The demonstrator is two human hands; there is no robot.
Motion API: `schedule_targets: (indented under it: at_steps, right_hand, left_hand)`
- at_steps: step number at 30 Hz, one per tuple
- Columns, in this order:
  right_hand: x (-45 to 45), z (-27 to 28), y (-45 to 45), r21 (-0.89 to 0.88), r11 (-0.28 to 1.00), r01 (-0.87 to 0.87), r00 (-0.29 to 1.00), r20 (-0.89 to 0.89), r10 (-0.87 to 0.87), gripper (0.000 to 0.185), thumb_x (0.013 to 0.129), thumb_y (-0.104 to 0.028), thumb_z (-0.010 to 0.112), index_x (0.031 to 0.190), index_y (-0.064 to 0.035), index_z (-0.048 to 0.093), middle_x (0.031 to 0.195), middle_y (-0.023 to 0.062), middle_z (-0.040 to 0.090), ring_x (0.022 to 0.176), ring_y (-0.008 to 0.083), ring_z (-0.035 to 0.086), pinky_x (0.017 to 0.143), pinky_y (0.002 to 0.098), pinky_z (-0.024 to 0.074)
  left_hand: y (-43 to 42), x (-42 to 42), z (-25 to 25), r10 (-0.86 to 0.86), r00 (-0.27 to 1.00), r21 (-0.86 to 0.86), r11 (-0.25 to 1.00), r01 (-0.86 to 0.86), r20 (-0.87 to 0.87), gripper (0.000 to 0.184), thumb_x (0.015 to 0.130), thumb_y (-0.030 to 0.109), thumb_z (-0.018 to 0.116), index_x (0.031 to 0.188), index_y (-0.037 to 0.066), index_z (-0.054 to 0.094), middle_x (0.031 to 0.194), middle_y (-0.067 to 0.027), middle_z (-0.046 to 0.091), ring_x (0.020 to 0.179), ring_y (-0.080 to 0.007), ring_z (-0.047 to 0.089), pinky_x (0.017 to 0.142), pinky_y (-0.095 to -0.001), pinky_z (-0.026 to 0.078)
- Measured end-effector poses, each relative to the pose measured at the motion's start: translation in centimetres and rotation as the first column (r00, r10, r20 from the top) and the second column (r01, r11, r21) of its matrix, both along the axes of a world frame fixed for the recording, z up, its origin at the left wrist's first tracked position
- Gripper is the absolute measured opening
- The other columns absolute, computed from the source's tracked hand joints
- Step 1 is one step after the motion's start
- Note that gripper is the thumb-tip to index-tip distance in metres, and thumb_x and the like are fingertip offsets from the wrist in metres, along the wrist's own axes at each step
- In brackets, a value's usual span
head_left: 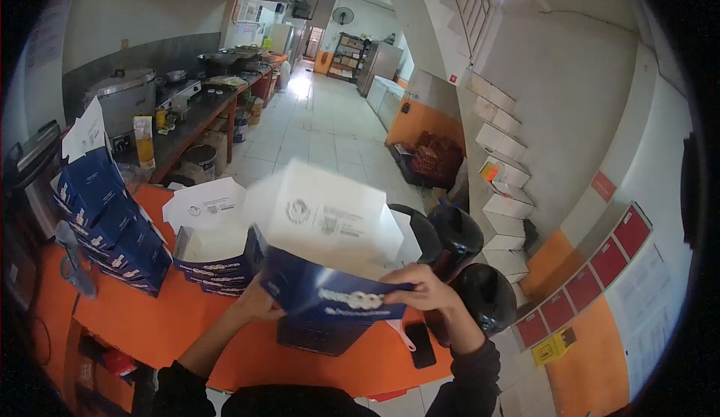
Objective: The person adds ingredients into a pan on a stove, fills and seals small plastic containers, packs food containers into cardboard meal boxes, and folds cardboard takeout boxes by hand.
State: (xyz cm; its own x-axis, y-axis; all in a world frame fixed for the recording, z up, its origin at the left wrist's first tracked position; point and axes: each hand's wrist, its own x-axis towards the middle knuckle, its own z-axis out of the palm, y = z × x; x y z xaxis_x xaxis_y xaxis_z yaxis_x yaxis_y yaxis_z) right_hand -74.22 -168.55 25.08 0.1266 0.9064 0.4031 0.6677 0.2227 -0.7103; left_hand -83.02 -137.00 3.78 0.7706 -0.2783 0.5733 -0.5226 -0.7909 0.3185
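A blue takeaway box point(337, 286) with its white lid flap point(322, 207) raised is held up in front of me, slightly tilted and blurred. My right hand point(421, 289) pinches its right front corner, thumb and fingers on the rim. My left hand point(260, 302) grips the box's lower left side, its fingers partly hidden by the box. Just beneath is a dark blue stack of boxes point(319, 336). Left of that stands another stack of nested open boxes point(217, 267), and a taller stack point(124, 229) leans at the table's left end.
On the orange table point(180, 327) a black phone point(420, 344) lies right of my right forearm. A clear plastic item point(75, 263) stands by the left stack. Black rounded containers point(480, 297) stand at the right, near stairs point(499, 184). A cooking counter point(202, 117) runs along the left wall.
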Motion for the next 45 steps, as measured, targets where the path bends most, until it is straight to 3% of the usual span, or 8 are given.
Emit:
schedule_targets:
  at_steps: [7, 11, 16, 19, 21, 26, 38, 45]
  right_hand:
    - [1.2, -0.6, -0.3, -0.112, 0.975, 0.192, 0.981, -0.012, -0.195, 0.023, 0.087, -0.004, 0.067, 0.108, 0.0055, 0.064, 0.095, 0.0143, 0.07, 0.084, 0.0166, 0.066, 0.077, 0.0292, 0.0502]
    - [-0.5, -1.2, 1.3, -0.224, 0.928, 0.298, 0.924, 0.312, -0.222, 0.025, 0.089, -0.017, 0.063, 0.112, -0.007, 0.066, 0.104, 0.0148, 0.067, 0.093, 0.0332, 0.066, 0.079, 0.0384, 0.0518]
    - [-1.8, -1.6, 1.9, -0.264, 0.889, 0.375, 0.812, 0.555, -0.178, 0.027, 0.091, -0.022, 0.06, 0.115, -0.0087, 0.06, 0.098, 0.0142, 0.067, 0.09, 0.0341, 0.065, 0.075, 0.0422, 0.0513]
    - [-1.7, -1.1, 2.3, -0.386, 0.79, 0.477, 0.76, 0.633, -0.149, 0.039, 0.091, -0.023, 0.06, 0.126, -0.0101, 0.051, 0.116, 0.0168, 0.061, 0.1, 0.0347, 0.061, 0.079, 0.0426, 0.0495]
    - [-2.2, -1.0, 3.2, -0.184, 0.904, 0.385, 0.679, 0.72, -0.143, 0.052, 0.089, -0.024, 0.063, 0.134, -0.0107, 0.042, 0.129, 0.0161, 0.05, 0.108, 0.0315, 0.055, 0.085, 0.0438, 0.0463]
    - [-4.6, -0.5, 8.6, -0.055, 0.974, 0.218, 0.646, 0.756, -0.102, 0.058, 0.082, -0.02, 0.068, 0.134, -0.0112, 0.043, 0.126, 0.0119, 0.048, 0.107, 0.0283, 0.056, 0.088, 0.0439, 0.0458]
    - [-5.3, -2.7, 12.2, -0.162, 0.879, 0.447, 0.73, 0.635, -0.254, 0.062, 0.072, 0.001, 0.065, 0.129, -0.009, 0.041, 0.115, 0.0197, 0.044, 0.109, 0.0393, 0.052, 0.075, 0.0454, 0.0545]
    - [-5.6, -2.0, 12.7, -0.246, 0.809, 0.534, 0.636, 0.747, -0.193, 0.055, 0.072, -0.014, 0.073, 0.122, -0.0141, 0.049, 0.115, 0.0228, 0.047, 0.107, 0.0425, 0.053, 0.079, 0.0505, 0.0515]
  left_hand:
    - [-0.7, -0.6, 3.1, -0.089, 0.948, -0.216, 0.963, 0.16, 0.305, 0.056, 0.072, 0.028, 0.082, 0.11, 0.004, 0.048, 0.115, -0.0155, 0.05, 0.121, -0.0377, 0.047, 0.098, -0.0452, 0.041]
    - [-1.0, -0.5, 3.5, -0.111, 0.943, -0.242, 0.951, 0.193, 0.314, 0.057, 0.072, 0.027, 0.082, 0.111, 0.006, 0.047, 0.115, -0.0141, 0.05, 0.123, -0.0375, 0.046, 0.098, -0.0461, 0.04]
    - [-0.8, -0.3, 3.8, -0.119, 0.927, -0.292, 0.928, 0.231, 0.354, 0.055, 0.072, 0.023, 0.082, 0.111, 0.008, 0.047, 0.115, -0.0116, 0.051, 0.124, -0.035, 0.046, 0.1, -0.0458, 0.038]
    - [-0.5, -0.7, 4.3, -0.158, 0.947, -0.301, 0.922, 0.243, 0.279, 0.052, 0.073, 0.02, 0.081, 0.112, 0.009, 0.048, 0.117, -0.011, 0.05, 0.124, -0.0344, 0.045, 0.101, -0.0455, 0.037]
    - [-0.5, -0.7, 4.0, -0.149, 0.954, -0.319, 0.919, 0.231, 0.262, 0.05, 0.073, 0.018, 0.081, 0.111, 0.009, 0.049, 0.118, -0.0109, 0.05, 0.124, -0.0346, 0.045, 0.101, -0.0454, 0.037]
    - [-0.7, -0.8, 4.3, -0.133, 0.966, -0.356, 0.911, 0.207, 0.222, 0.048, 0.073, 0.016, 0.081, 0.11, 0.01, 0.052, 0.12, -0.0118, 0.048, 0.125, -0.0342, 0.044, 0.1, -0.0457, 0.039]
    - [-0.8, -0.7, 3.2, -0.118, 0.963, -0.33, 0.923, 0.196, 0.242, 0.038, 0.075, 0.014, 0.079, 0.105, 0.008, 0.056, 0.121, -0.0133, 0.049, 0.121, -0.0344, 0.044, 0.099, -0.0472, 0.038]
    - [-2.3, -0.4, 3.0, -0.141, 0.938, -0.389, 0.883, 0.263, 0.315, 0.022, 0.086, 0.013, 0.068, 0.098, 0.003, 0.053, 0.121, -0.015, 0.05, 0.119, -0.0324, 0.045, 0.102, -0.0435, 0.036]
